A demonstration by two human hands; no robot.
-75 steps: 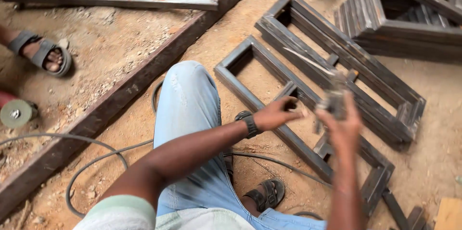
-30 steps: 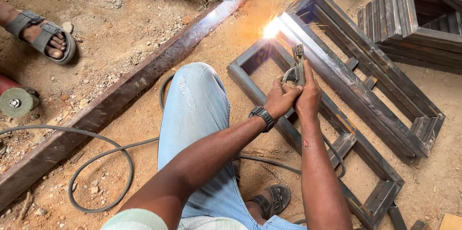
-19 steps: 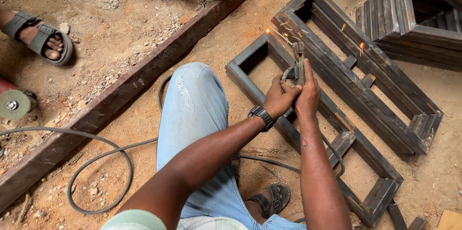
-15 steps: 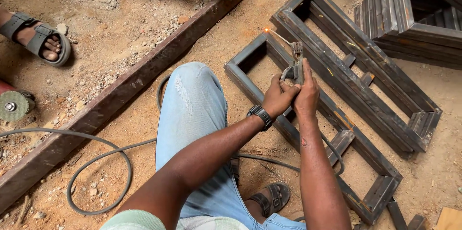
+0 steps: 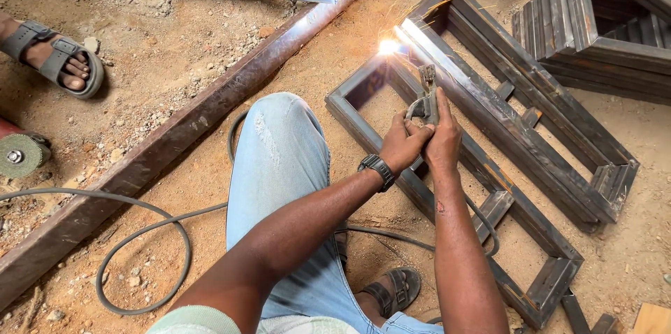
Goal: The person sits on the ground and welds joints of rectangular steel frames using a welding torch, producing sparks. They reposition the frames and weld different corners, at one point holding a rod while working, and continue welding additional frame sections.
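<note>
While both hands grip one welding electrode holder (image 5: pixel 424 103), risk is mostly from bright arc (image 5: pixel 388 46) just beyond fingertips. Left hand (image 5: pixel 404 146) fingers closed around lower grip, right hand (image 5: pixel 443 139) fingers wrapped tight on same holder from other side; no gloves on either. Sparks fly out above and to right of fingers, so could burn bare skin, w/ no shield visible. Rod tip meets corner of rectangular steel frame (image 5: pixel 454 166), past fingertips; if hands shake, could stick rod or miss joint, probably. Black cable (image 5: pixel 161 222) loops below wrists, near knee in light jeans (image 5: pixel 279 166); could snag and pull holder, maybe. Sandalled foot (image 5: pixel 391 292) sits under forearms, close to hot metal. Other person's foot in sandal (image 5: pixel 56 61) far left of fingers, and grinder disc (image 5: pixel 17 155) also left. Stacked frames (image 5: pixel 594 26) well right of fingers. Long steel beam (image 5: pixel 182 124) left of wrists. No real containers in view; frames open, hold only sandy ground (image 5: pixel 175 47) inside.
</note>
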